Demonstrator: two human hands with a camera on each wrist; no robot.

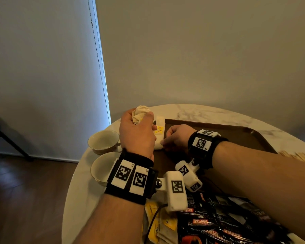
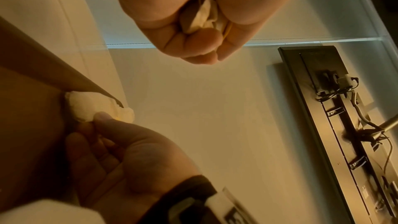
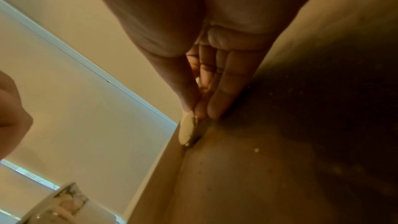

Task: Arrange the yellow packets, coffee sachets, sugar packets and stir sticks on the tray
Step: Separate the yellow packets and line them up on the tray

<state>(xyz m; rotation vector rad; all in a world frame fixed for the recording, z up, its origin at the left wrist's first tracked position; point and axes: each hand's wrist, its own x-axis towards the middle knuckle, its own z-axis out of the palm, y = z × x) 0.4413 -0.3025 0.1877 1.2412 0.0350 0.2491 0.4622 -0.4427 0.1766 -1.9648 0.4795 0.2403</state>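
- My left hand is fisted round a bunch of pale packets, held above the table.
- My right hand pinches a white packet lying at the tray's left edge.

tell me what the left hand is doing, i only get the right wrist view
observer: The left hand grips a bunch of pale packets, just left of the right hand, which pinches a white packet.
operator: coffee sachets on the tray yet
observer: No, the coffee sachets lie heaped on the table, nearer the person than the tray.
operator: stir sticks
observer: The stir sticks lie on the table, right of the tray.
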